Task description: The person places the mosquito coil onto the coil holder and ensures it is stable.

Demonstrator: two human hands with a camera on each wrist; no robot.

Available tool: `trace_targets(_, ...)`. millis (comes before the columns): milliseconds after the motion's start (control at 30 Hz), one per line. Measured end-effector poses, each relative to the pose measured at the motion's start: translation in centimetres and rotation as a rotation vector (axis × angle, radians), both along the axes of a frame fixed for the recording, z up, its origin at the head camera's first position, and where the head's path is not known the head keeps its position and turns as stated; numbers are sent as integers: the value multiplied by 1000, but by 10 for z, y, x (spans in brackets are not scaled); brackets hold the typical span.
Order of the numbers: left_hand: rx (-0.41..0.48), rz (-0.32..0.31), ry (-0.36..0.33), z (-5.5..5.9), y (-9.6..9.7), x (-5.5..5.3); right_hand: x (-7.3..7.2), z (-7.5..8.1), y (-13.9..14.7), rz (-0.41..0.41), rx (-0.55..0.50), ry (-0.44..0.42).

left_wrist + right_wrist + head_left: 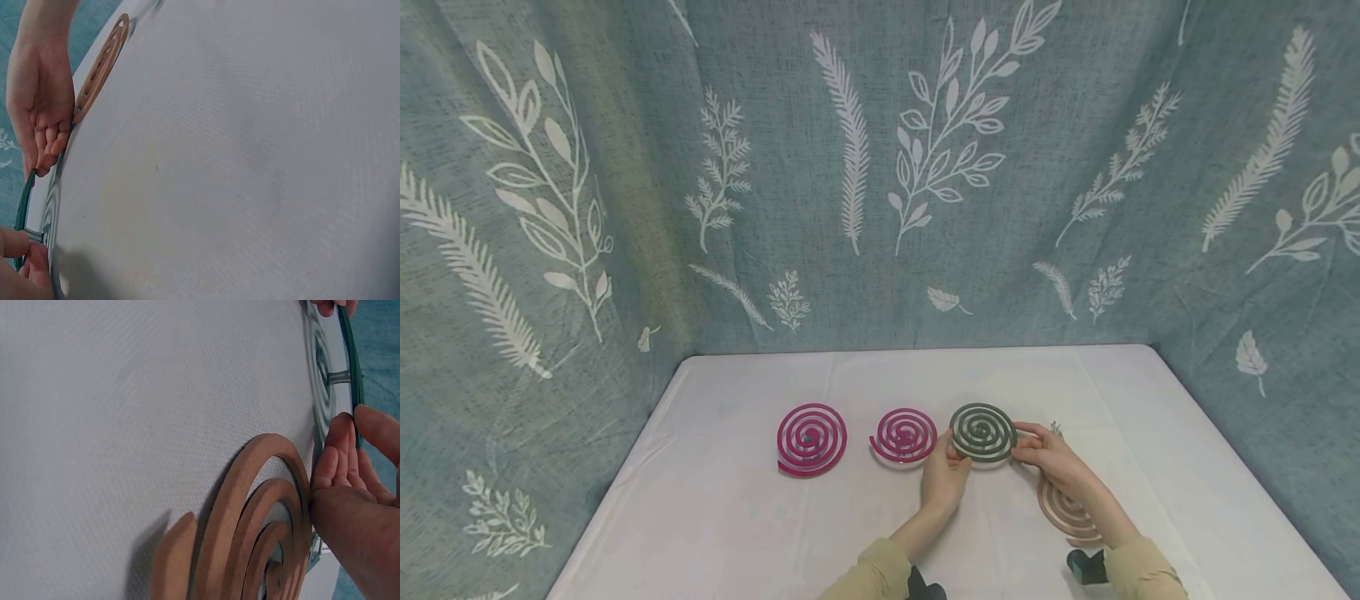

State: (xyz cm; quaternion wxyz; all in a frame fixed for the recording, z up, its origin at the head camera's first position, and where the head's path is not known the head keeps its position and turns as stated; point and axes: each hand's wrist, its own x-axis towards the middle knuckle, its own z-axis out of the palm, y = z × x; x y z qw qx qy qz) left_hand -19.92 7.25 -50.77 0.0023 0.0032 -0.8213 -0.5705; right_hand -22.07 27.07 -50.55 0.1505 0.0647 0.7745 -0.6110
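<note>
Both hands hold a dark green mosquito coil (982,432) by its rim, raised over the white table. My left hand (945,477) pinches the near-left edge between thumb and fingers. Opposite it, my right hand (1058,460) grips the right edge. A small metal stand (339,377) shows under the coil's middle in the right wrist view. Beneath the right forearm lies a brown coil (1070,510), partly hidden by it. Just left of the left hand sits a pink coil (904,435), slightly raised off the table.
Another pink coil (812,440) is farther left on the white tabletop (737,533). A patterned blue-green curtain (880,167) encloses the back and both sides. Dark wrist gear (1086,567) shows near the right cuff.
</note>
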Motion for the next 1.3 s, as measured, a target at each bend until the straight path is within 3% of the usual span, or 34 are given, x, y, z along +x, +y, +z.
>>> trace_targets(200, -15, -4, 23, -4, 1, -2, 1, 1, 0, 6, -21, 0)
trace_targets(1300, -10, 0, 5, -1, 1, -1, 1, 3, 2, 27, -42, -7)
